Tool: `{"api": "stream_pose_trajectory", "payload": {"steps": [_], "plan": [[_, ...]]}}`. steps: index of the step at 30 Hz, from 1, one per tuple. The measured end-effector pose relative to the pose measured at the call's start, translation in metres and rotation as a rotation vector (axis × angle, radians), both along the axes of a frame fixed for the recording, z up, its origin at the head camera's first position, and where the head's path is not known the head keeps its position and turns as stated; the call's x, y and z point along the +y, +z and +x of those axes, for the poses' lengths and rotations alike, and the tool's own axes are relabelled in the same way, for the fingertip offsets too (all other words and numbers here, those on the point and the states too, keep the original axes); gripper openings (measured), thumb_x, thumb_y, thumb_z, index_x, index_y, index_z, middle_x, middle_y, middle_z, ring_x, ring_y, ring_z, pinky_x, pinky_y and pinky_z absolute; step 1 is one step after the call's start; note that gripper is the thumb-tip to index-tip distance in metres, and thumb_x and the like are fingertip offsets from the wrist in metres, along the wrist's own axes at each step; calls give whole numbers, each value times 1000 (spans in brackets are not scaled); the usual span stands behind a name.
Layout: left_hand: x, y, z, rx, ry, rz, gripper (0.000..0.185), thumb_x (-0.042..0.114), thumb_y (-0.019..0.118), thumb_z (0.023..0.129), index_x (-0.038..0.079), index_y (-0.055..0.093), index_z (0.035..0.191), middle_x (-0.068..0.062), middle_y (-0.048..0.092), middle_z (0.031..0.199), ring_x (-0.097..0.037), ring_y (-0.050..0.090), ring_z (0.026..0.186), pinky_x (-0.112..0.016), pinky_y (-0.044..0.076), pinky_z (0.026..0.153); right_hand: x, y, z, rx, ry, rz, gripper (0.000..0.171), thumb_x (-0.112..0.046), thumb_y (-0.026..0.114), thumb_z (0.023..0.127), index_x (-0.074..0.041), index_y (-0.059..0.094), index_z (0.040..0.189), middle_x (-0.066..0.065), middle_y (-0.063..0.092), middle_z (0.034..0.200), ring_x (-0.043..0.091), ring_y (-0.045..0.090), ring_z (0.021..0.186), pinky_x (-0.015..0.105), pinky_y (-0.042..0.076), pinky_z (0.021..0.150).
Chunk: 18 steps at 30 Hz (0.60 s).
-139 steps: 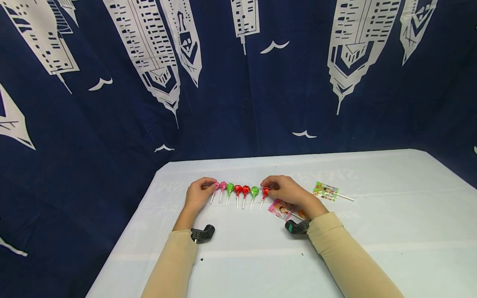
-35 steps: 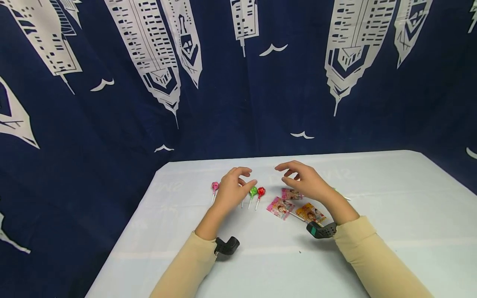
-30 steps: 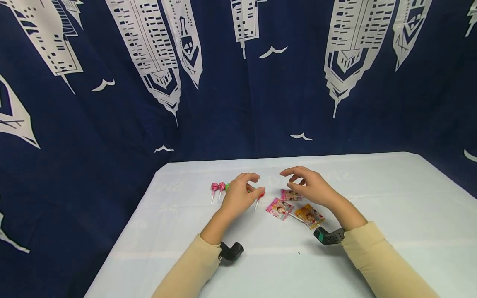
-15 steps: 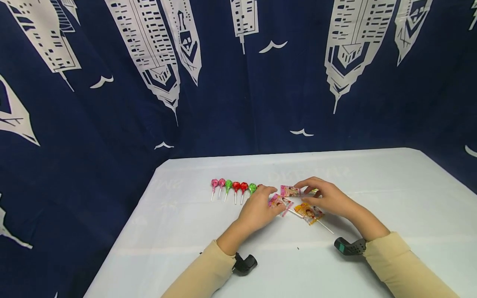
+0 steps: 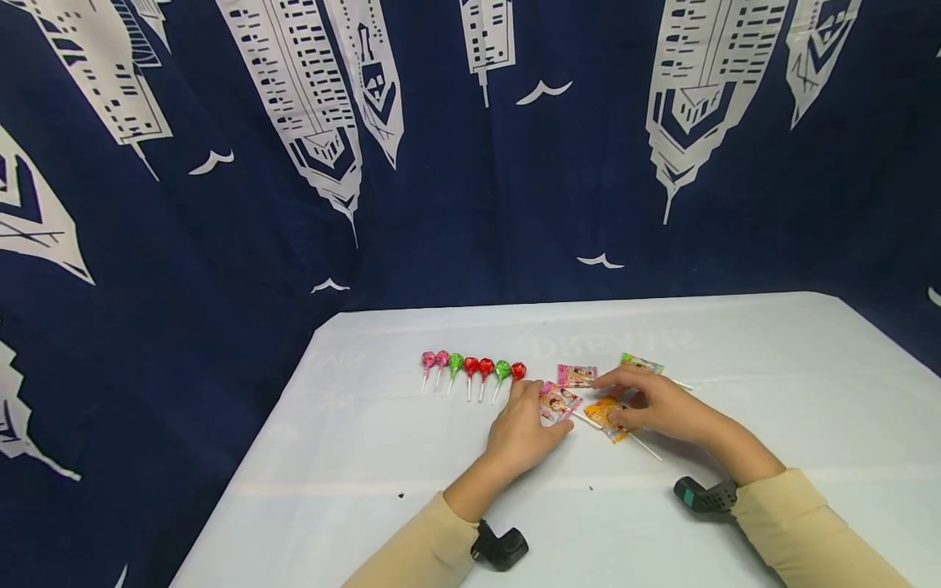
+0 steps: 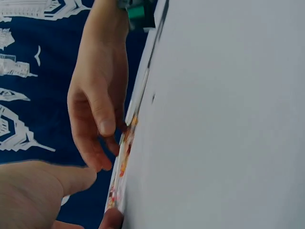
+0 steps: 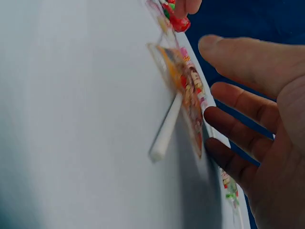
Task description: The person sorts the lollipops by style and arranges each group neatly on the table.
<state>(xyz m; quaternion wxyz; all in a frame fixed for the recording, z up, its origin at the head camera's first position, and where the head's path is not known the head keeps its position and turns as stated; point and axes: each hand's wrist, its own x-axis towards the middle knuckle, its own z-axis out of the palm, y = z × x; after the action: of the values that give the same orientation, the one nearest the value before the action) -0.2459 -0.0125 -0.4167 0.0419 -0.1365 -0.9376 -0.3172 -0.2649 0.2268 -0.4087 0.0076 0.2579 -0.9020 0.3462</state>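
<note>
My left hand lies low over the table, thumb spread from the fingers, beside a lollipop in a flat pink wrapper. My right hand hovers around a lollipop in a flat orange wrapper. In the right wrist view its thumb and fingers stand apart beside the orange-wrapped lollipop, whose white stick points toward the camera. Behind lies a second pink-wrapped lollipop; a green-wrapped lollipop is partly hidden behind the right hand. The left fingertips overlap the red ball lollipop at the row's right end.
A row of ball lollipops runs left from there: red ones, green ones and pink ones, sticks toward me. The white table ends at a dark blue curtain printed with white buildings.
The rightmost red ball lollipop has shifted left, closer to the row, and the right hand has let it go. Both hands have moved right, to the flat-wrapped lollipops.
</note>
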Motion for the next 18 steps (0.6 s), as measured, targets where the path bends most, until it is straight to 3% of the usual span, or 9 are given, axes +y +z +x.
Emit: {"api": "stream_pose_trajectory", "payload": {"steps": [5, 11, 14, 18], "plan": [[2, -7, 0, 45, 49, -20, 70, 40, 75, 80, 5, 51, 135, -6, 51, 133, -24, 64, 105, -39, 52, 78, 1, -5, 0, -5, 19, 3, 45, -28, 75, 82, -16, 62, 123, 0, 61, 121, 18, 57, 104, 26, 47, 89], [4, -13, -5, 49, 78, -80, 78, 48, 77, 75, 7, 51, 135, -6, 53, 130, -24, 65, 101, -38, 52, 78, 4, -10, -2, -18, 49, 26, 47, -34, 75, 82, -20, 61, 124, -4, 60, 127, 12, 49, 120, 18, 39, 101], [7, -14, -7, 66, 97, -117, 82, 53, 78, 72, 7, 53, 134, -7, 53, 127, -23, 65, 95, -36, 52, 75, 7, -12, -3, -33, 69, 28, 49, -35, 76, 80, -23, 60, 125, -3, 58, 129, 10, 47, 122, 14, 36, 101], [11, -15, -10, 94, 140, -166, 82, 56, 78, 70, 7, 55, 131, -9, 52, 125, -24, 65, 89, -36, 51, 70, 9, -13, -6, -61, 102, 29, 53, -37, 77, 79, -23, 59, 127, -1, 55, 131, 8, 47, 120, 18, 39, 100]]}}
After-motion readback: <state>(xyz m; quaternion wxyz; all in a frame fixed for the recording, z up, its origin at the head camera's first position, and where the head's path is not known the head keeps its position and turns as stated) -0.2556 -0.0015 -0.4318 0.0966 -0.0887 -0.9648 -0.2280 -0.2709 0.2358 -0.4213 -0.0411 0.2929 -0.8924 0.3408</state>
